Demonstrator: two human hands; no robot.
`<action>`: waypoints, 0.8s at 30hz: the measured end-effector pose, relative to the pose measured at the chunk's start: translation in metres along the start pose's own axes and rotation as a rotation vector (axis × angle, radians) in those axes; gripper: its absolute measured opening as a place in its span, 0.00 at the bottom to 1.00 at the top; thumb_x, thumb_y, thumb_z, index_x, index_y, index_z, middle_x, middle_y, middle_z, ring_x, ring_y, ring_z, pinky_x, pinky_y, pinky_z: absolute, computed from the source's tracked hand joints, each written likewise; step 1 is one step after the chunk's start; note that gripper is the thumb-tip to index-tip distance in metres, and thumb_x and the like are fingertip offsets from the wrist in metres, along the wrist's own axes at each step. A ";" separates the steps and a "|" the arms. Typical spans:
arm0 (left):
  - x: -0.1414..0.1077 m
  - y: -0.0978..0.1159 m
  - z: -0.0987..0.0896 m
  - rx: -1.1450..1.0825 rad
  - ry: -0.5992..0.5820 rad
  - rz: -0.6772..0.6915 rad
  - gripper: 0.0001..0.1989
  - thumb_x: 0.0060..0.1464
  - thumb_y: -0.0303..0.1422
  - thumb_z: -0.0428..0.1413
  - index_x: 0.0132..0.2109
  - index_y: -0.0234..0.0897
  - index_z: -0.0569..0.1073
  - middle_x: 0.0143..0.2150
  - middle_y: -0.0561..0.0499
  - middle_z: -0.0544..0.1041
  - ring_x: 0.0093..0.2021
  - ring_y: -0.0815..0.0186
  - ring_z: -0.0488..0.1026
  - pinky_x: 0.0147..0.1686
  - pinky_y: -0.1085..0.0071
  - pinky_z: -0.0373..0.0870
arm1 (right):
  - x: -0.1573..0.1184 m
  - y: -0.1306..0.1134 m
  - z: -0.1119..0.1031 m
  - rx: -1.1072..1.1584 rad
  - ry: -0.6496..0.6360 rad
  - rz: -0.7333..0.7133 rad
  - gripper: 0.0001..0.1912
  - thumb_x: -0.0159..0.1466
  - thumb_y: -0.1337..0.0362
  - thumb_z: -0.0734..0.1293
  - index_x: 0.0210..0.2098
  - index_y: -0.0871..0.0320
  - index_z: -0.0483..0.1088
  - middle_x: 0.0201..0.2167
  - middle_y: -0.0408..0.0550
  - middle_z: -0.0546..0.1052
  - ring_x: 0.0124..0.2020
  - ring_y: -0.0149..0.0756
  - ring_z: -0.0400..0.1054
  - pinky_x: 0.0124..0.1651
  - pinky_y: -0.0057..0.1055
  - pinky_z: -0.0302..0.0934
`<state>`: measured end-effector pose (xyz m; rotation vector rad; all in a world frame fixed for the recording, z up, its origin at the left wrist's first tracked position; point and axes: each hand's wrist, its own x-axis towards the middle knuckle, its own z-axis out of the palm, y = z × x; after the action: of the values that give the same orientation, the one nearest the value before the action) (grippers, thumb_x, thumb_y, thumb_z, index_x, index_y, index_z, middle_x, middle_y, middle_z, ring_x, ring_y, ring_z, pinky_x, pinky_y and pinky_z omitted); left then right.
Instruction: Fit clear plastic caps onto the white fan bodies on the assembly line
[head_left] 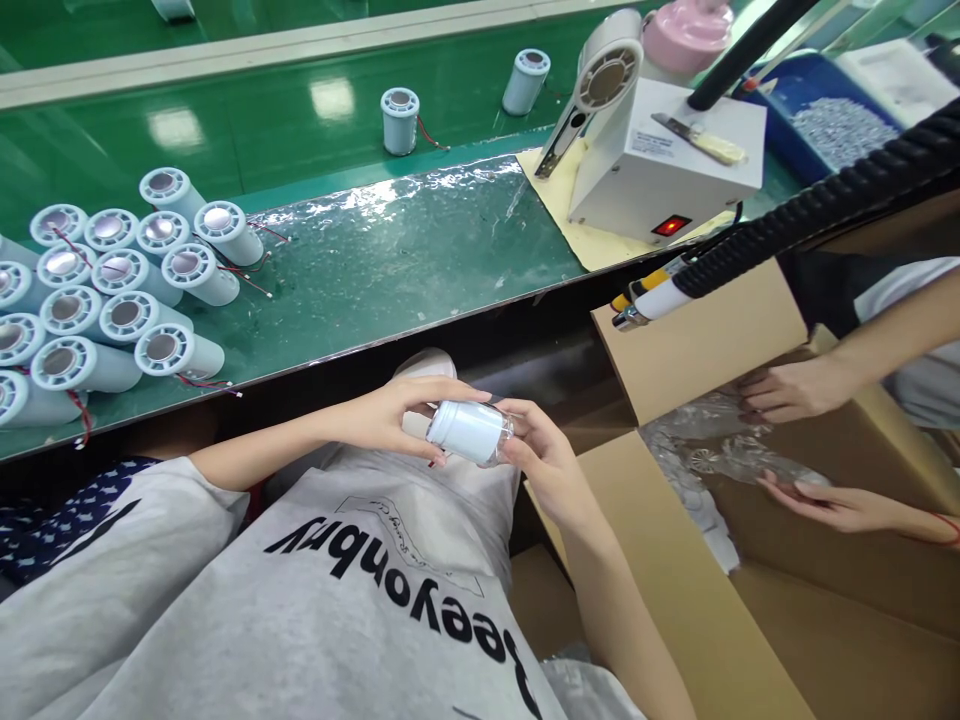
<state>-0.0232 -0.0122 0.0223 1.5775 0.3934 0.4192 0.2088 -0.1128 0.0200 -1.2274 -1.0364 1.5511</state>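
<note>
A light blue cylinder point(466, 430) lies on its side between my two hands, above my lap. Around its left end are the fingers and thumb of my left hand point(386, 412), closed on it. My right hand point(544, 455) grips the other end, where a clear plastic part point(504, 440) shows around the cylinder. A bit of red wire peeks out below my left thumb. Beyond my hands, several similar light blue cylinders point(120, 318) with ringed ends and thin red leads crowd the left of the green bench point(375, 265).
Two more cylinders, one standing point(400, 122), are on the green belt point(262, 140). A white box point(637, 180) with a lit red switch bears a knife point(701, 138) and handheld fan point(600, 75). A black hose point(810, 210) crosses right. A co-worker's hands point(795, 390) handle clear plastic over a cardboard box point(847, 600).
</note>
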 end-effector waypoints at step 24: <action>-0.003 -0.006 0.000 0.093 -0.019 0.126 0.34 0.55 0.35 0.69 0.68 0.49 0.71 0.67 0.40 0.73 0.68 0.49 0.70 0.58 0.57 0.76 | 0.005 -0.002 0.019 0.282 -0.157 0.442 0.42 0.55 0.22 0.65 0.32 0.58 0.71 0.18 0.46 0.75 0.13 0.30 0.66 0.13 0.22 0.58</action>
<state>-0.0259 -0.0132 0.0166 1.7019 0.3032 0.4878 0.1900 -0.1095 0.0237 -1.1999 -0.6316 2.0818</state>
